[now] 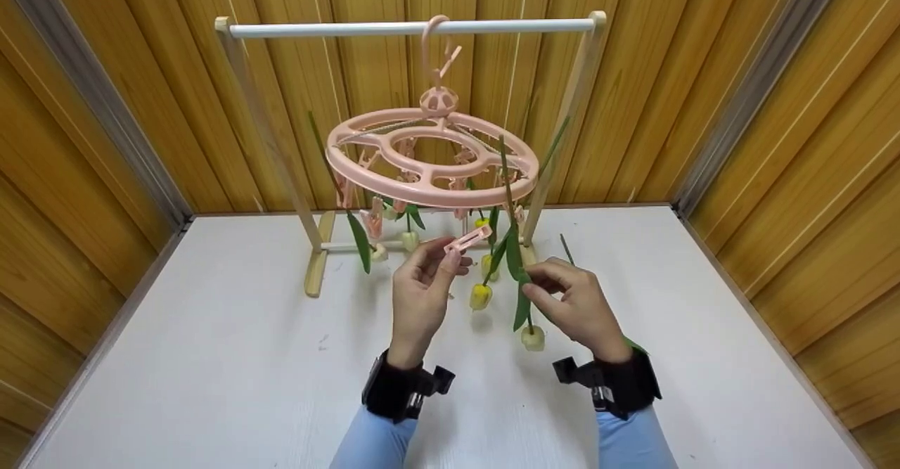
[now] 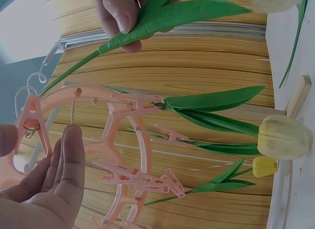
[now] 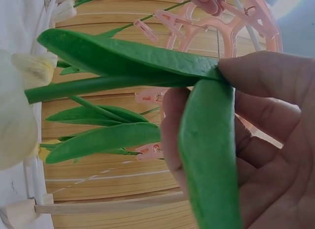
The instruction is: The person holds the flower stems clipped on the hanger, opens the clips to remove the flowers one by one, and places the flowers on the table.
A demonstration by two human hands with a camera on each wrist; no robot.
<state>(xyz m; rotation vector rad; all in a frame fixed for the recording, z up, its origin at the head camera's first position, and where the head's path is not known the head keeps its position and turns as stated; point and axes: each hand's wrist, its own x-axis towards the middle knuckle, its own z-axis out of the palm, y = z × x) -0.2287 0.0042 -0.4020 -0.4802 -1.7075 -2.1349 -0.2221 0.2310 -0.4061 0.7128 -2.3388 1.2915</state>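
Note:
My left hand (image 1: 420, 297) pinches a pink clothespin (image 1: 469, 239) between thumb and fingers, below the front rim of a round pink clip hanger (image 1: 394, 191). My right hand (image 1: 576, 304) grips an artificial white tulip (image 1: 533, 338) by its stem and leaves, with the bloom pointing down. Seen from the right wrist, the thumb presses where its green leaves (image 3: 209, 145) meet. In the left wrist view, the tulip's stem (image 2: 74, 72) runs up to the pinched clothespin (image 2: 33, 115), its tip overlapping the clip there.
The hanger hooks over a white rod (image 1: 316, 30) on a wooden stand (image 1: 316, 265). Several white and yellow tulips hang upside down from its clips, including a yellow tulip (image 1: 481, 297) between my hands. Wood-patterned panels (image 1: 794, 209) enclose the white table (image 1: 232, 356).

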